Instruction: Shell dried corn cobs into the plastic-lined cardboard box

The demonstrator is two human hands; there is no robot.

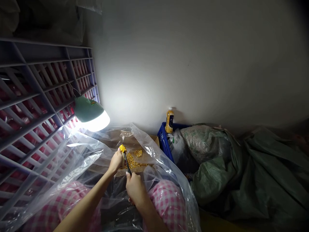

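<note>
Now the left hand (pixel 115 162) is closed around a corn cob (pixel 123 148), holding it over the box (pixel 135 141) so loose kernels (pixel 132 161) fall in. Closed too, the right hand (pixel 135 188) grips a dark tool (pixel 126 163), tip against the cob.

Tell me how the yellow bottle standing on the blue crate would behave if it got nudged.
The yellow bottle is tall and narrow and stands at the rim of the blue crate, so it would probably tip easily. Its rounded body suggests it would roll once down. How full, hence how heavy, it is cannot be told.
</note>
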